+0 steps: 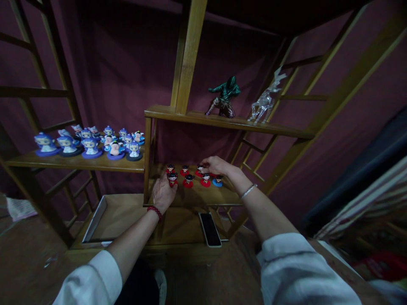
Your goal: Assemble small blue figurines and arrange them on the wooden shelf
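Several small red-based figurines (188, 181) stand in two rows on the middle shelf (197, 196), with a blue-based figurine (218, 181) at the right end of the front row. My left hand (163, 193) has its fingers around the leftmost front figurine (172, 178), thumb at its right side. Reaching in from the right, my right hand (216, 165) pinches with its fingertips at a back-row figurine (199, 169). Part of another red base behind the front row is hidden by this hand.
Purple-based figurines (90, 146) crowd the left shelf (76, 162). Above stand a green figure (225, 96) and a clear deer figure (264, 101). Below lie an open box (119, 216) and a phone (210, 229). Wooden posts (187, 55) divide the shelving.
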Motion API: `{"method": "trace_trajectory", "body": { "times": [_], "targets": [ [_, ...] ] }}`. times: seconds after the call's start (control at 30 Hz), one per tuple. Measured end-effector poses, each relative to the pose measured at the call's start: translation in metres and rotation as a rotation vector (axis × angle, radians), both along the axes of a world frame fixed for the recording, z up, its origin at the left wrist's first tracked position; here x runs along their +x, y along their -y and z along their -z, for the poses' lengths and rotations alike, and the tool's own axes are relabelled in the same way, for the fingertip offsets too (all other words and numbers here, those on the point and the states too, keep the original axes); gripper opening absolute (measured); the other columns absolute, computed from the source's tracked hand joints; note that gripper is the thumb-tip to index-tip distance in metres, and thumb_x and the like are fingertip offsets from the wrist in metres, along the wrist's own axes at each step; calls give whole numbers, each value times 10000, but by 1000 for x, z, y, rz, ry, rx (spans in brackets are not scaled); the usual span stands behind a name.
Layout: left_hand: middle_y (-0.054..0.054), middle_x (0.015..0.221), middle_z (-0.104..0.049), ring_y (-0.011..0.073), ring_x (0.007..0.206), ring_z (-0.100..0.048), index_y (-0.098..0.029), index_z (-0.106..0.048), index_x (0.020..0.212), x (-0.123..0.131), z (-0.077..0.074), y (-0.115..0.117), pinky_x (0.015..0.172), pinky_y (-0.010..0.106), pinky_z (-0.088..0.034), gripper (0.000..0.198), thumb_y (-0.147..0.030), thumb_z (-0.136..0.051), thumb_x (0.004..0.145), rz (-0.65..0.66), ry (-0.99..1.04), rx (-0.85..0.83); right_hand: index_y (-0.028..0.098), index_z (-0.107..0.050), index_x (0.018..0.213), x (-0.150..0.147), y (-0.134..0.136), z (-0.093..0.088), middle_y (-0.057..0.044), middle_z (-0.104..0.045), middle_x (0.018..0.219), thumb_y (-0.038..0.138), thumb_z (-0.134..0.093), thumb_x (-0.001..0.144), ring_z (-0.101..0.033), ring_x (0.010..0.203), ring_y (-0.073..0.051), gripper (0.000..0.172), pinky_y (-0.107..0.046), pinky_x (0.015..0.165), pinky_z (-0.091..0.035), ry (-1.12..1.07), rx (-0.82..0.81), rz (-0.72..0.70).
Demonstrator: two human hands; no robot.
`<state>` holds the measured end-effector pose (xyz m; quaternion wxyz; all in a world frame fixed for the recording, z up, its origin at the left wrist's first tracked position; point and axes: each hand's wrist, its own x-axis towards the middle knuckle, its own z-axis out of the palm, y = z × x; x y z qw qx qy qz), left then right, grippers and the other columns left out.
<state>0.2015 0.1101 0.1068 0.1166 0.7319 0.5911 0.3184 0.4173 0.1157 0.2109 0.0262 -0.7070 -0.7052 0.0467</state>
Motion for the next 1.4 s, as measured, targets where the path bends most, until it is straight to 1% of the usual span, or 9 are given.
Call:
{"method": "trace_trajectory", "body": {
  "times": [0.07,0.13,0.27,0.57,0.8,0.93,1.03,1.2,1.4],
  "targets": [
    [110,1024,-631,220,1019,-543,-145,-460,1197,-1,-2,2,833,297,-403,496,-340,-536,747,12,2,-13,211,-614,1064,3,7,4,-28,-666,985,298,-669,670,-603,889,-165,408,-204,748,-436,15,-48,1],
    [117,1048,-624,218,1030,-541,-133,-457,1203,-2,-3,3,841,294,-401,501,-333,-531,750,25,9,-10,221,-603,1083,3,12,11,-30,-657,1013,278,-683,649,-598,914,-180,445,-217,755,-435,56,-81,23],
    [118,1063,-621,219,1045,-534,-128,-472,1186,-2,-1,2,858,293,-395,479,-326,-525,752,37,5,27,225,-559,1150,3,15,24,-54,-635,1066,267,-669,656,-582,968,-209,508,-232,764,-430,147,-90,61],
    [134,1020,-626,236,1022,-544,-114,-485,1176,-1,1,1,832,298,-409,491,-350,-531,747,15,-11,38,193,-565,1139,5,15,35,-66,-646,1034,234,-645,677,-592,940,-189,471,-197,755,-421,139,-62,39],
    [106,1004,-631,223,1013,-546,-156,-463,1204,-1,1,1,826,293,-409,489,-346,-527,758,19,-14,17,196,-598,1082,5,14,36,-52,-657,996,257,-657,670,-600,908,-180,421,-194,743,-423,124,-61,33],
    [109,998,-629,227,999,-551,-160,-476,1184,0,3,-1,820,297,-415,472,-350,-525,755,15,-11,30,208,-589,1096,0,17,33,-39,-652,1019,245,-653,673,-596,926,-166,429,-177,763,-419,107,-75,24],
    [111,978,-632,231,975,-561,-152,-485,1169,0,5,-2,811,298,-420,465,-351,-522,751,16,-9,48,203,-567,1128,-5,19,30,-51,-647,1033,254,-633,696,-592,943,-171,440,-187,775,-423,113,-85,21],
    [105,981,-630,227,982,-559,-171,-480,1165,-1,6,-3,809,297,-418,451,-349,-521,753,27,2,54,171,-567,1136,-13,19,26,-107,-622,1088,209,-632,685,-579,991,-221,457,-231,793,-429,173,-118,32],
    [113,994,-628,231,1005,-548,-164,-480,1163,-1,1,0,819,303,-408,444,-349,-521,762,27,-8,15,173,-541,1172,-13,20,23,-94,-607,1125,264,-636,695,-568,1014,-206,494,-221,825,-418,163,-128,31]
  ]
}}
